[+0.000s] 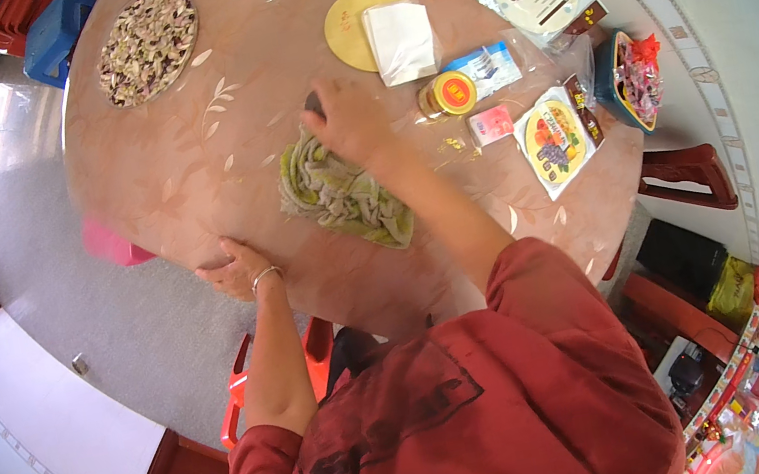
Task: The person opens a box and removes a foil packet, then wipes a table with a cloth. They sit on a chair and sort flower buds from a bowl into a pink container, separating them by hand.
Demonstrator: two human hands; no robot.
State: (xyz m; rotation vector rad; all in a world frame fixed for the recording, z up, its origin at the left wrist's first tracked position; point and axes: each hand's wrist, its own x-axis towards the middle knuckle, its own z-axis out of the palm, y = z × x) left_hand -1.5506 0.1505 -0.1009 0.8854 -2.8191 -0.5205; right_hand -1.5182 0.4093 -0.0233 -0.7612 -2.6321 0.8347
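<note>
My right hand (351,120) is over the table, its fingers around a small dark object (312,103), mostly hidden by the hand. Just below that hand lies a crumpled green-and-grey cloth (344,190); whether they touch is hard to tell. My left hand (238,271) rests at the near left edge of the table (188,187) with nothing in it, a bracelet on its wrist. To the right of my right hand stand a gold-lidded jar (456,92) and a small pink box (491,125).
White paper sheets (401,41) overlap a round yellow disc (346,26). A tray of mixed seeds or beans (148,47) sits far left. Printed packets (555,141) and a basket of wrapped sweets (615,81) line the right side. A red plastic chair (231,408) stands near my left arm.
</note>
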